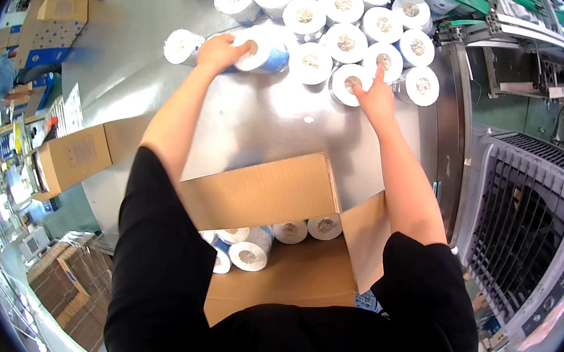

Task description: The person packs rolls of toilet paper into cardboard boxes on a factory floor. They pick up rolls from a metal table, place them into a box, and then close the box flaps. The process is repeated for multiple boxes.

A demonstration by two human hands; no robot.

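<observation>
My left hand (218, 52) is closed on a plastic-wrapped paper roll (272, 59), its thumb at the roll's near end. This roll lies tilted, its blue side showing. Just left of that hand is another white roll (183, 47). My right hand (377, 100) reaches over the group at the right. Its thumb presses into the end of one roll (341, 92), and a finger into the core of the roll behind it (391, 55). The other fingers of that hand are partly hidden. In front of me an opened cardboard box (263, 191) holds several similar rolls (248, 256).
Several more rolls (343, 4) crowd the far part of the metal table (267, 122). A metal rail (456, 126) borders it at right, beside a grey grille-fronted machine (521, 210). Another carton (75, 159) stands at left; flattened cardboard (75, 284) is stacked at lower left.
</observation>
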